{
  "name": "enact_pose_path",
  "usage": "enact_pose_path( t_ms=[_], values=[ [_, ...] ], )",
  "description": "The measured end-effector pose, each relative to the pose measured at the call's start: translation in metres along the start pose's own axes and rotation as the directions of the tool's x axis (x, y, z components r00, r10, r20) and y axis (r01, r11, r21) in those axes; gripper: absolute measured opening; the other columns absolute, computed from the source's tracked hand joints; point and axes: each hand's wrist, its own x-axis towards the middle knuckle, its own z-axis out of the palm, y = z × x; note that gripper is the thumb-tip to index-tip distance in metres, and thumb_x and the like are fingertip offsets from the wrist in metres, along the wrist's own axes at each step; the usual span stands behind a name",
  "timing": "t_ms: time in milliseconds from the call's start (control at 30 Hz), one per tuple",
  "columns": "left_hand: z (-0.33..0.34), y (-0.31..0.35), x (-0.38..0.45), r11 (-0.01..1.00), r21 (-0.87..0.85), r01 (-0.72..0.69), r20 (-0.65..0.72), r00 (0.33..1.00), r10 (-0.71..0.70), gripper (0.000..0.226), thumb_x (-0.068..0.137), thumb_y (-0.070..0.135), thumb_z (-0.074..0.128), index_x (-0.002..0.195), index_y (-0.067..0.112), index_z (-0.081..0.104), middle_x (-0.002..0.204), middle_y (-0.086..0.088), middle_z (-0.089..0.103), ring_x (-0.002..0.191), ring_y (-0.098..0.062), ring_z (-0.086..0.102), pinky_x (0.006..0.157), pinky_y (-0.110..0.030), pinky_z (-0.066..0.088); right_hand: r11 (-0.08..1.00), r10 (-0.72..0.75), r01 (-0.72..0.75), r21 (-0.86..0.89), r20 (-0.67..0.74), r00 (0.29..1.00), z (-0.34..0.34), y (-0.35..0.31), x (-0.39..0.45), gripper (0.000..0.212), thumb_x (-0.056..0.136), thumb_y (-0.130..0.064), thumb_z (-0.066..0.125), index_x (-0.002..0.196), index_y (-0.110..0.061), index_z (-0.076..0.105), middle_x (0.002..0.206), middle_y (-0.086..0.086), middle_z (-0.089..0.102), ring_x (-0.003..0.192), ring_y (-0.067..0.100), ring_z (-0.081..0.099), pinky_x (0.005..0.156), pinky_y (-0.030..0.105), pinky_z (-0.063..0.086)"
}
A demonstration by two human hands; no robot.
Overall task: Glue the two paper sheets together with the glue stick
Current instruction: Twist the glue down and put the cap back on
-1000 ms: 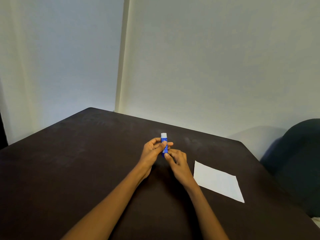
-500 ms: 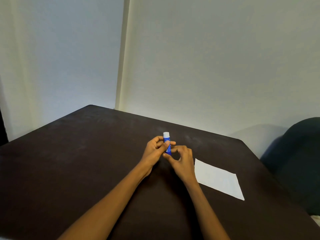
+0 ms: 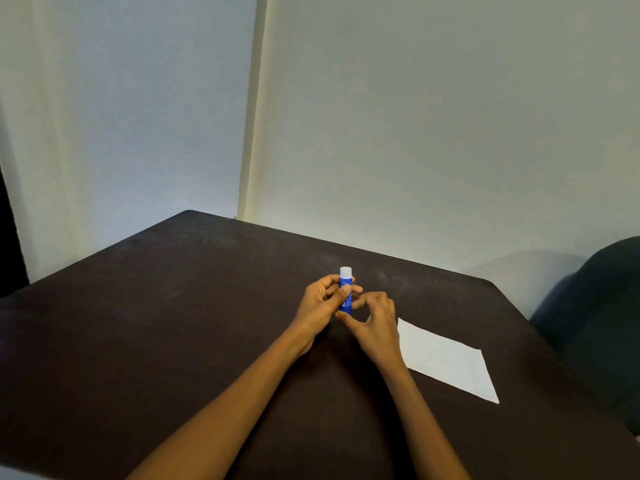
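A blue glue stick (image 3: 345,289) with a white top stands upright above the dark table (image 3: 173,306). My left hand (image 3: 320,303) grips its blue barrel with thumb and fingers. My right hand (image 3: 374,320) has its thumb and fingertips at the stick's bottom end. White paper (image 3: 446,358) lies flat on the table just right of my right hand; it looks like one sheet, and I cannot tell whether a second lies under it.
The table's far corner meets pale walls (image 3: 415,133). A dark blue upholstered seat (image 3: 602,323) stands beyond the table's right edge.
Both hands and the glue stick have shifted slightly right. My right hand's fingers have turned around the stick's bottom end. The paper has not moved.
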Motion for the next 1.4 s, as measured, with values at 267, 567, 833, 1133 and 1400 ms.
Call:
enact_pose_path(
  t_ms=[267, 567, 833, 1133, 1400],
  values=[
    [-0.0025, 0.0019, -0.0004, 1.000, -0.022, 0.010, 0.006, 1.000, -0.009, 0.017, 0.092, 0.014, 0.053, 0.108, 0.016, 0.059, 0.104, -0.003, 0.070, 0.095, -0.008, 0.068, 0.082, -0.017, 0.053, 1.000, -0.025, 0.024, 0.009, 0.154, 0.988, 0.0012, 0.0008, 0.0024, 0.025, 0.087, -0.035, 0.063, 0.109, -0.025, 0.066, 0.113, -0.009, 0.054, 0.115, 0.007, 0.037, 0.095, 0.027, 0.035],
    [-0.0046, 0.0005, 0.0014, 0.999, -0.045, -0.003, -0.030, 1.000, 0.002, 0.023, 0.092, 0.014, 0.054, 0.114, 0.007, 0.058, 0.108, -0.007, 0.070, 0.096, -0.010, 0.068, 0.080, -0.016, 0.052, 0.998, -0.043, 0.032, 0.062, 0.190, 0.981, 0.0010, 0.0005, -0.0015, 0.026, 0.091, -0.036, 0.056, 0.114, -0.025, 0.064, 0.114, -0.011, 0.050, 0.117, 0.007, 0.035, 0.101, 0.030, 0.034],
    [-0.0016, -0.0020, 0.0008, 0.999, 0.041, -0.006, -0.012, 1.000, 0.007, 0.020, 0.091, 0.017, 0.055, 0.111, 0.012, 0.058, 0.106, -0.005, 0.070, 0.096, -0.007, 0.067, 0.079, -0.017, 0.054, 0.996, -0.005, 0.006, -0.089, 0.017, 1.000, 0.0014, 0.0028, 0.0019, 0.019, 0.077, -0.044, 0.071, 0.087, -0.029, 0.065, 0.105, -0.007, 0.052, 0.106, 0.008, 0.040, 0.089, 0.030, 0.037],
    [0.0004, -0.0010, -0.0011, 0.998, 0.056, -0.013, -0.021, 1.000, 0.014, 0.022, 0.092, 0.016, 0.055, 0.112, 0.009, 0.058, 0.105, -0.006, 0.070, 0.093, -0.009, 0.068, 0.078, -0.016, 0.053, 0.998, -0.007, 0.006, -0.067, -0.012, 1.000, -0.0009, 0.0016, 0.0034, 0.020, 0.075, -0.039, 0.074, 0.085, -0.024, 0.067, 0.104, -0.005, 0.056, 0.106, 0.008, 0.040, 0.088, 0.031, 0.039],
    [-0.0023, 0.0040, -0.0010, 0.999, 0.032, -0.023, -0.076, 0.997, 0.026, 0.023, 0.091, 0.012, 0.056, 0.112, 0.006, 0.057, 0.104, -0.006, 0.069, 0.090, -0.003, 0.067, 0.074, -0.012, 0.051, 0.995, -0.068, 0.077, -0.056, 0.145, 0.987, 0.0013, 0.0034, 0.0008, 0.028, 0.092, -0.032, 0.057, 0.116, -0.020, 0.065, 0.126, -0.002, 0.054, 0.125, 0.015, 0.035, 0.098, 0.025, 0.029]
  ],
)
